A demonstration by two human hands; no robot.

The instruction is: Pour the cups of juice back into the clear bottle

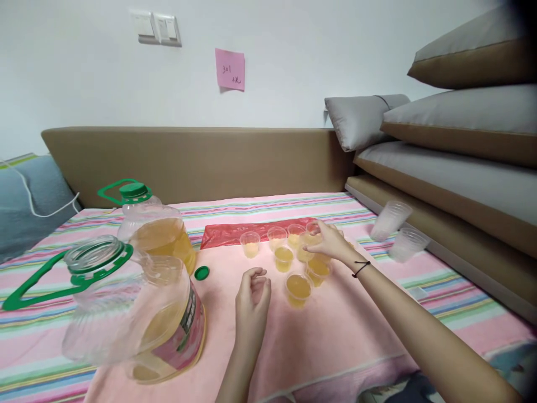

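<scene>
My left hand [253, 299] is raised over the pink cloth [335, 341], its fingers loosely curled, thumb apart, holding nothing. Over the back right of a group of clear plastic cups, my right hand [329, 242] has its thumb and fingers spread around a cup [305, 253]; whether they touch it is unclear. This hand partly hides the cups behind it. Nearer to me stand cups of yellow liquid, among them a front cup [298, 288], another cup [319, 270] and a middle cup [284, 258]. Farther back, a left cup [250, 245] and a neighbouring cup [277, 239] hold paler contents.
At left are an uncapped large jug [168, 330] and a capped jug [163, 240], both holding yellow liquid. A green cap [202, 273] lies beside them. Red plastic [222, 236] lies behind the cups. Stacked cups [390, 220] lean near the grey cushions [457, 162] at right.
</scene>
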